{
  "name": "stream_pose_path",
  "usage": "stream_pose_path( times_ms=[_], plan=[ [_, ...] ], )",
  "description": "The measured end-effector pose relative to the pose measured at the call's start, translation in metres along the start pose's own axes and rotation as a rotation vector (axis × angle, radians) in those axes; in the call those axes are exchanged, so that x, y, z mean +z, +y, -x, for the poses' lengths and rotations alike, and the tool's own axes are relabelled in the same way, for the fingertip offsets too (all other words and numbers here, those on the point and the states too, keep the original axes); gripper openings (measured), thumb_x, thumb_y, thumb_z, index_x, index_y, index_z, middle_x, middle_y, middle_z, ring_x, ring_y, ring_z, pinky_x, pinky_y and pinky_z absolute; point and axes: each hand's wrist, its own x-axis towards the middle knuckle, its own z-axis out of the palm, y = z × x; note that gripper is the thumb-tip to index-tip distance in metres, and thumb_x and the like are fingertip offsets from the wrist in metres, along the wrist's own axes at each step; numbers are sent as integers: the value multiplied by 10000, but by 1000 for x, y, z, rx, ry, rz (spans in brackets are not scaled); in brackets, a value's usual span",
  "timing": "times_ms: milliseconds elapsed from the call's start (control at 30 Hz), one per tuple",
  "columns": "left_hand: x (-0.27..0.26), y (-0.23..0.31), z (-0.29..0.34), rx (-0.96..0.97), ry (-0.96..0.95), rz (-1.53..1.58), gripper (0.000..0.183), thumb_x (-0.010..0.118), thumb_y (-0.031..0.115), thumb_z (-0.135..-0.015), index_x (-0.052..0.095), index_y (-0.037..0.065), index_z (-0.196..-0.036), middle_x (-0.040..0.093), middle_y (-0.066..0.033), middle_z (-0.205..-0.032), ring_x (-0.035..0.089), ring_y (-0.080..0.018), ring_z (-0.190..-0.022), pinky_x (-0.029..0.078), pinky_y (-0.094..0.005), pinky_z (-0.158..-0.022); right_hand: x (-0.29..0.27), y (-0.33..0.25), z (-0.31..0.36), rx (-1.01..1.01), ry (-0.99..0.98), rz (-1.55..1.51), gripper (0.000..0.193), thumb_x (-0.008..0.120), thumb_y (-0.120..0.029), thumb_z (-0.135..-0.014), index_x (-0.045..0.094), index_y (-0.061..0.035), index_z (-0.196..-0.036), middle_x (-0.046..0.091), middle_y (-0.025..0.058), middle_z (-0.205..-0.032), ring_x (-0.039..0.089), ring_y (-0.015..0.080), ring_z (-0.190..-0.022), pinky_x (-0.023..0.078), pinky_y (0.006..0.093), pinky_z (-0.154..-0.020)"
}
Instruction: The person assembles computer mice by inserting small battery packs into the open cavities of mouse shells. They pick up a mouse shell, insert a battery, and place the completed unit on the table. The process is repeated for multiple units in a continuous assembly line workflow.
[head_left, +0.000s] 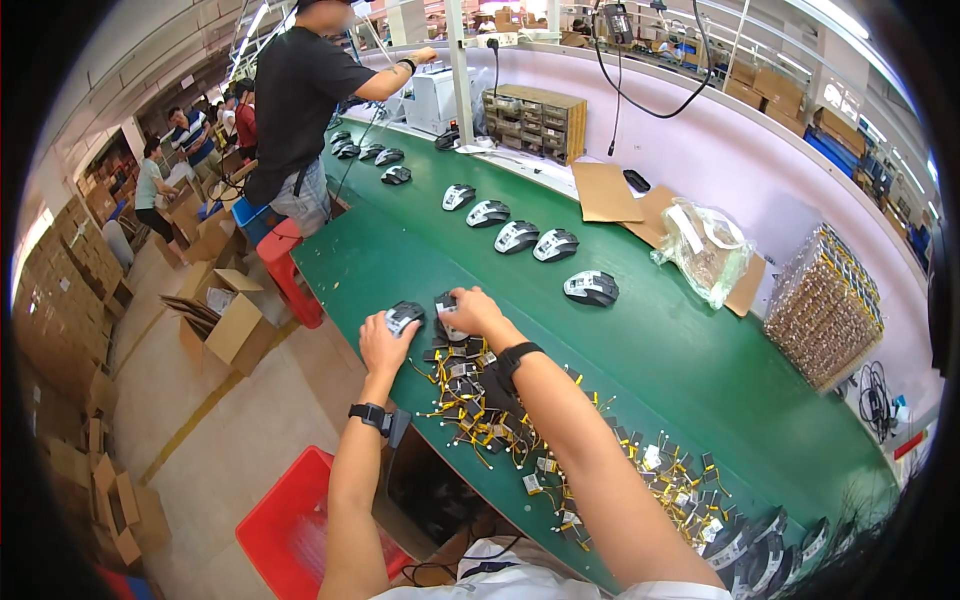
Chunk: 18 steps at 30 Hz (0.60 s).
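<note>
on green belt: mouse [405,316] under left fingers [392,330]

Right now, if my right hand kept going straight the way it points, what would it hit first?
Your right hand, resting on a dark computer mouse, points up the green belt. Ahead looks like bare belt; the row of mice seems off to the right, though depth is uncertain.

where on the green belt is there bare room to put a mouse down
Bare green belt lies between the nearest mouse in the row and the wire-tied cable pile. Crowded around the left hand and right hand.
</note>
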Motion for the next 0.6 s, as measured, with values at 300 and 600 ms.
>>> stream_pose_path(
  times_ms=[300, 600],
  plan=[
    [5, 40, -43, 350, 136, 55, 490, 665, 303, -833, 560, 12, -1213, 568, -206, -1213, 502, -393, -1174, 413, -496, -982, -124, 120, 159, -144, -185, -48, 504, 632, -430, -889, 623, -28, -1193, 691, 165, -1133, 680, 319, -995, 525, 411, -898],
    [122, 306, -88, 567, -570, -46, 798, 709, 586, -768, 525, 9, -1287, 589, -240, -1249, 571, -386, -1167, 482, -446, -971, -197, 105, 409, 142, -84, -142, 399, 676, -301, -893, 633, -3, -1156, 692, 178, -1041, 687, 288, -925, 543, 385, -808]
  ],
)
